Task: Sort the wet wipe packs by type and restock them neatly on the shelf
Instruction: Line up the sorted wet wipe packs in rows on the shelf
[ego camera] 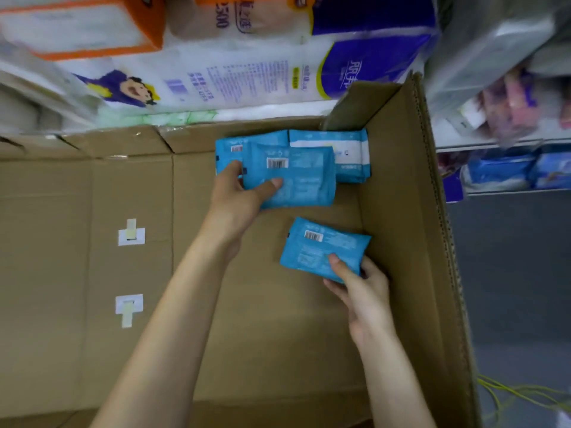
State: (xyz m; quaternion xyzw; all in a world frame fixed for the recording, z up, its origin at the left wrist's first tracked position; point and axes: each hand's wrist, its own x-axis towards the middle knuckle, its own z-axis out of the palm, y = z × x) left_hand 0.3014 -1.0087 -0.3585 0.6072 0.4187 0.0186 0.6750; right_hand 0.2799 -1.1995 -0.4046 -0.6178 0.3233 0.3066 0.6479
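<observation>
I look down into a large open cardboard box (398, 186). My left hand (238, 196) grips a blue wet wipe pack (302, 180) with its barcode side up, thumb on top, over other blue packs. A blue pack with a white band (349, 152) lies in the far right corner of the box. Another blue pack (228, 146) peeks out behind the held one. My right hand (361, 288) holds a second, smaller blue pack (321, 248) by its near edge, barcode up, close to the box's right wall.
Big packs of toilet paper and tissue (216, 66) are stacked beyond the box. A store shelf (500, 143) with wrapped blue and pink goods stands at the right. Grey floor (513, 273) and yellow-green cords (525, 396) lie to the right of the box.
</observation>
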